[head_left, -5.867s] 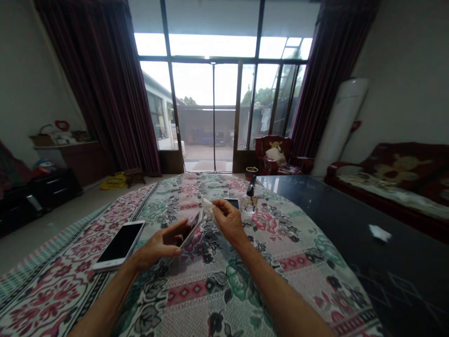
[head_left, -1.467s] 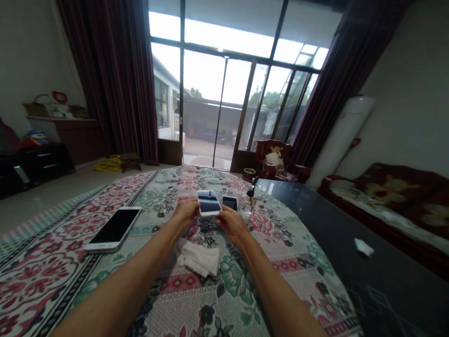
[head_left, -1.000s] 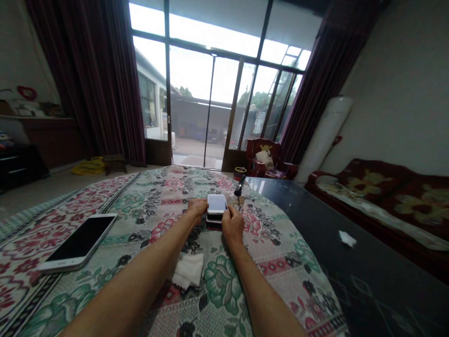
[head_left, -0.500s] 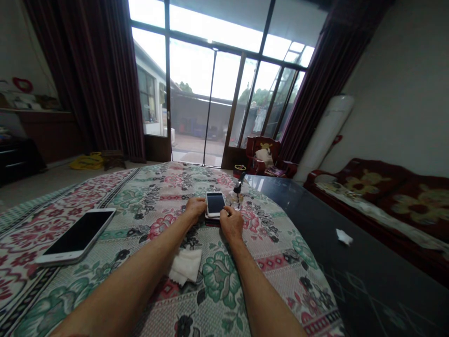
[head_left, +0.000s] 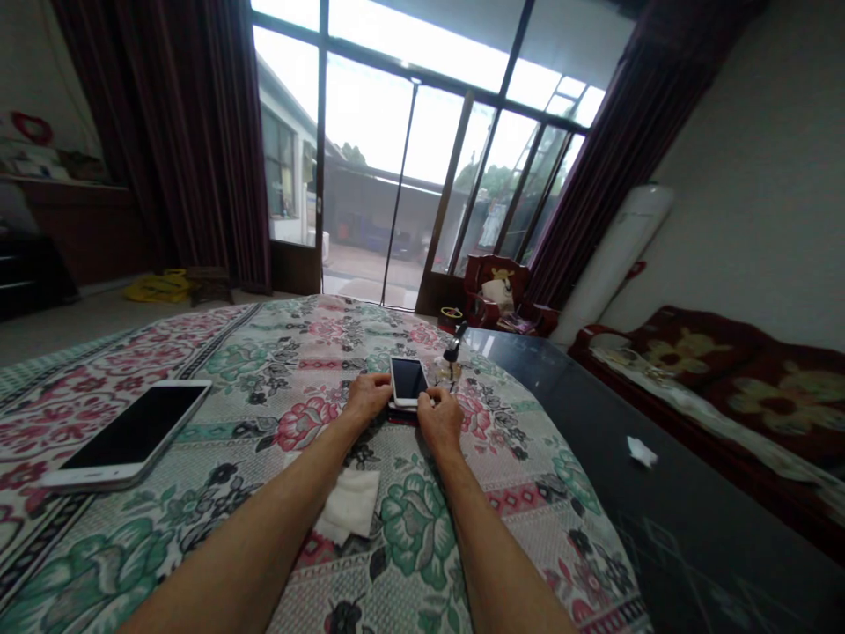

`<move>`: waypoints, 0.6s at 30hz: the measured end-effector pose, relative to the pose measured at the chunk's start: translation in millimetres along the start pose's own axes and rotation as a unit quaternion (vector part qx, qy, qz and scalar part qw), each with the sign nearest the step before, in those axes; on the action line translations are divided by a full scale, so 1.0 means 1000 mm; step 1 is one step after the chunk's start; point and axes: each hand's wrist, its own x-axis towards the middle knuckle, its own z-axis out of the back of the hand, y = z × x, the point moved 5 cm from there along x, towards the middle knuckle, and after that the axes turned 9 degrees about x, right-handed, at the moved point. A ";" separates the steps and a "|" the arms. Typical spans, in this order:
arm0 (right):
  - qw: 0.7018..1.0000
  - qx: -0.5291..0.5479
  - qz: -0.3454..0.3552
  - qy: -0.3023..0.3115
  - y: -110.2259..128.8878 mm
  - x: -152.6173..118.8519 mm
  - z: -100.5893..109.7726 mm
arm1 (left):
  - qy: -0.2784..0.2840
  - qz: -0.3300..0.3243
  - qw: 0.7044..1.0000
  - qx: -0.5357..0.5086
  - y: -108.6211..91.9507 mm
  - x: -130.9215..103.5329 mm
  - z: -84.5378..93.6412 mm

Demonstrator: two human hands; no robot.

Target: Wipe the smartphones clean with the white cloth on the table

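A white smartphone (head_left: 409,382) with a dark screen lies between my hands over the middle of the table. My left hand (head_left: 368,395) grips its left edge with closed fingers. At the lower right corner, my right hand (head_left: 441,417) pinches it between thumb and bent fingers. Under the phone shows the edge of a dark and red flat thing (head_left: 401,416), mostly covered. Just right of the phone stands a small clear bottle (head_left: 449,372) with a black top. A folded white cloth (head_left: 353,502) lies nearer me, between my forearms.
A larger white phone (head_left: 135,436) lies face up at the left on the flowered tablecloth (head_left: 251,431). Along the right is a dark glossy tabletop (head_left: 594,440) with a crumpled white tissue (head_left: 642,452). A wooden sofa (head_left: 726,370) and a chair (head_left: 498,286) stand beyond.
The view has tilted slightly. Both hands still hold the phone, which appears turned a little; the other things on the table stay in place.
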 end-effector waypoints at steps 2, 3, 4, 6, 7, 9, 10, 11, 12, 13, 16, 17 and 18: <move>1.000 0.001 0.001 0.001 -0.001 0.001 -0.001 | 0.001 -0.009 1.000 0.012 -0.001 -0.001 -0.001; 1.000 0.002 0.000 0.001 -0.001 0.002 -0.001 | 0.001 -0.012 1.000 0.018 -0.001 -0.002 -0.001; 1.000 0.003 -0.004 0.002 -0.001 0.002 0.000 | 0.001 -0.014 1.000 0.024 -0.002 -0.003 -0.001; 1.000 0.005 -0.018 0.008 -0.002 0.003 0.000 | 0.000 -0.018 0.999 0.037 -0.004 -0.004 0.000; 1.000 0.004 -0.024 0.011 -0.002 0.003 0.001 | -0.002 -0.019 0.999 0.044 -0.005 -0.005 0.000; 0.999 -0.002 -0.030 0.017 -0.001 0.002 0.001 | -0.012 -0.015 0.998 0.061 -0.007 -0.006 0.002; 0.999 -0.007 -0.031 0.019 0.000 0.002 0.001 | -0.019 -0.011 0.997 0.070 -0.008 -0.007 0.003; 0.999 -0.013 -0.031 0.021 0.002 0.001 0.001 | -0.027 -0.007 0.997 0.078 -0.009 -0.007 0.005; 0.999 -0.019 -0.031 0.024 0.004 0.000 0.001 | -0.034 -0.003 0.996 0.086 -0.010 -0.008 0.006; 0.999 -0.025 -0.031 0.027 0.005 0.000 0.001 | -0.039 -0.001 0.995 0.092 -0.010 -0.008 0.007; 0.997 -0.048 -0.028 0.044 0.010 0.000 0.005 | -0.045 -0.002 0.993 0.107 -0.013 -0.008 0.011; 0.996 -0.052 -0.029 0.061 0.011 0.001 0.006 | -0.045 -0.004 0.993 0.113 -0.013 -0.008 0.011; 0.994 -0.049 -0.031 0.089 0.011 0.002 0.007 | -0.043 -0.007 0.992 0.121 -0.014 -0.008 0.012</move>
